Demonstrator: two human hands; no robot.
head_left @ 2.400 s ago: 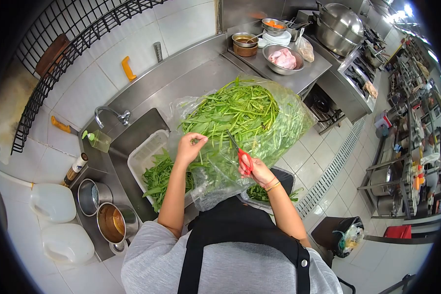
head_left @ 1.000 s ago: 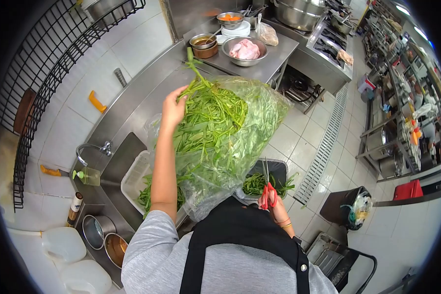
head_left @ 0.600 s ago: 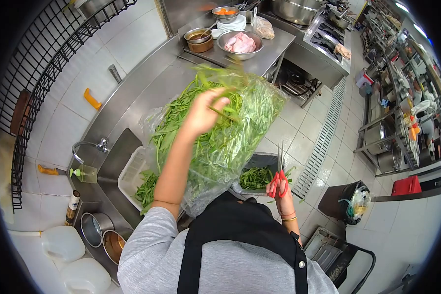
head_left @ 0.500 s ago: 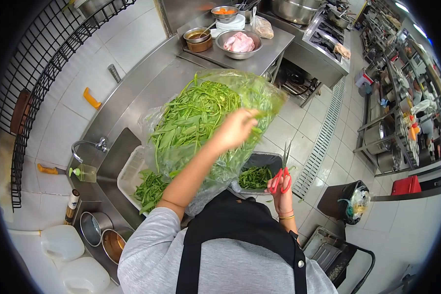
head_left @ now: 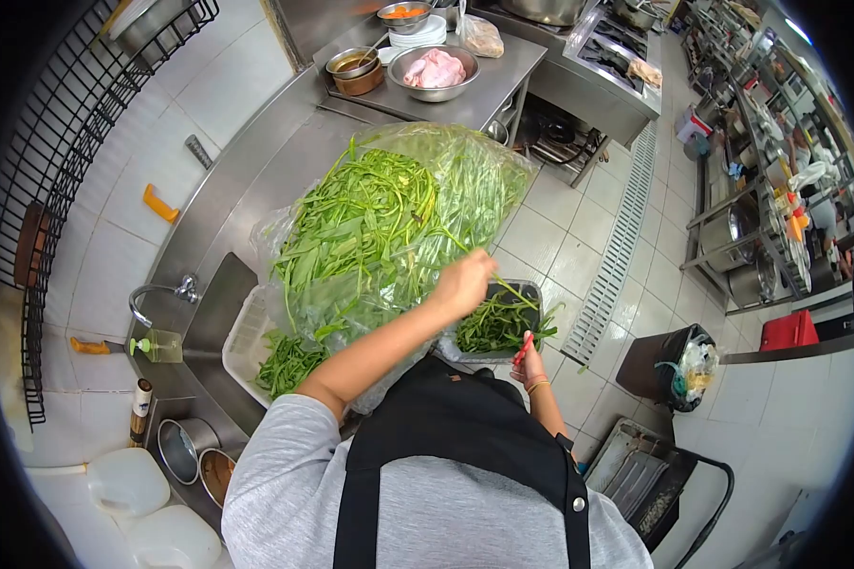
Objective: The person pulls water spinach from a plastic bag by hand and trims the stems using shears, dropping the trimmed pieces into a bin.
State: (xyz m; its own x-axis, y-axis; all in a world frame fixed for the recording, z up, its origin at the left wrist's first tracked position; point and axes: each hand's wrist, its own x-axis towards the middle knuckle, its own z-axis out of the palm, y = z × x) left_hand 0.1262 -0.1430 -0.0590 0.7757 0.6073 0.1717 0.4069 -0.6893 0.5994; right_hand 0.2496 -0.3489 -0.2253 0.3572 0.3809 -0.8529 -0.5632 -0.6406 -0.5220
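Note:
My left hand (head_left: 465,283) is closed around a bunch of leafy green stems (head_left: 512,302) that stretches over the dark bin (head_left: 529,283). In my right hand (head_left: 531,363) is a pair of red-handled scissors (head_left: 523,349), held low at the bin's near right side; the blades are hidden among the greens. More cut greens (head_left: 484,330) lie in the bin. Left of my hand, a big heap of leafy greens (head_left: 365,204) rests in an opened clear plastic bag (head_left: 479,171). A white plastic basket (head_left: 240,332) beside the bag also holds greens (head_left: 289,365).
A metal sink with a tap (head_left: 161,296) is at left, near a soap bottle (head_left: 161,346). Beyond the bag stand a bowl of raw meat (head_left: 435,71) and a pot (head_left: 353,68). A floor drain (head_left: 609,256) and black trash bin (head_left: 669,365) are at right.
My left hand has come down from over the bag to the bin, bringing stems along. The scissors have tipped from pointing up to low among the greens at the bin.

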